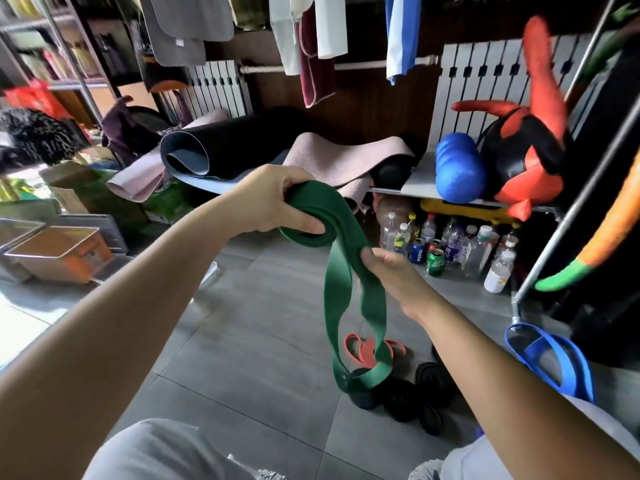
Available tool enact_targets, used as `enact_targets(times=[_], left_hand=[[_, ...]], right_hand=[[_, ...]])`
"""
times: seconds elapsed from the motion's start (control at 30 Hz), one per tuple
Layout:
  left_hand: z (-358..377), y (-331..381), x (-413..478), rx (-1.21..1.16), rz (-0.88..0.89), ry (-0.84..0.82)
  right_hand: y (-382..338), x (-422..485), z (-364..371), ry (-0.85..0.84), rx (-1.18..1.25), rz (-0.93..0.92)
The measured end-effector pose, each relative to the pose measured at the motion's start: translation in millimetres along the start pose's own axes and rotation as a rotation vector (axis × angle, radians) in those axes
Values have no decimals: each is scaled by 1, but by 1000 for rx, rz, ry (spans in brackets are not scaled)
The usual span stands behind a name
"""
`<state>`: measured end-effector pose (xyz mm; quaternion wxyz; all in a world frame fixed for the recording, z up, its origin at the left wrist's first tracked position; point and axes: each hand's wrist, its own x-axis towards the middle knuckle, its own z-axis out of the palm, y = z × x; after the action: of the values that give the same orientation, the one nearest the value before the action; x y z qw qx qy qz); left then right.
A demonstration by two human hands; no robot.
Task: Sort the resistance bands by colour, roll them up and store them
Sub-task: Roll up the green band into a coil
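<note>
Holding the coiled part of the green band (337, 282) mid-air, left grip (273, 199) is curled round it. Right grip (391, 271) pinches the hanging strands w/ fingertips, just below the coil. Loose end dangles over the floor (242, 341), near a red band (360, 348) & black rolls (433, 375). Blue band (554, 355) at right.

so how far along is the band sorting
Done, it seems: dark coils lie on the floor, likely rolled bands. In hand: the left hand grips the started roll of the green band while the right hand holds its hanging tail. Left: the red band and blue band sit unrolled; none visibly stored.
</note>
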<state>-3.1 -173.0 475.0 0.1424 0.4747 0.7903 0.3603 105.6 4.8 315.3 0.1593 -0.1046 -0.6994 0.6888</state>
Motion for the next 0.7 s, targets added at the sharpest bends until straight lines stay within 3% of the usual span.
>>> enact_targets(times=[0.2, 0.33, 0.47, 0.63, 0.7], left_hand=[[-2, -4, 3, -37, 6, 30], [9, -9, -3, -42, -16, 41], [1, -19, -2, -179, -55, 177], [-13, -24, 3, -291, -57, 266], [-14, -30, 6, -309, -71, 279]], right_hand=[[5, -13, -5, -51, -217, 50], [47, -27, 3, 32, -241, 170], [120, -51, -8, 97, -429, 379], [141, -68, -16, 299, -396, 386], [140, -68, -21, 354, -90, 417]])
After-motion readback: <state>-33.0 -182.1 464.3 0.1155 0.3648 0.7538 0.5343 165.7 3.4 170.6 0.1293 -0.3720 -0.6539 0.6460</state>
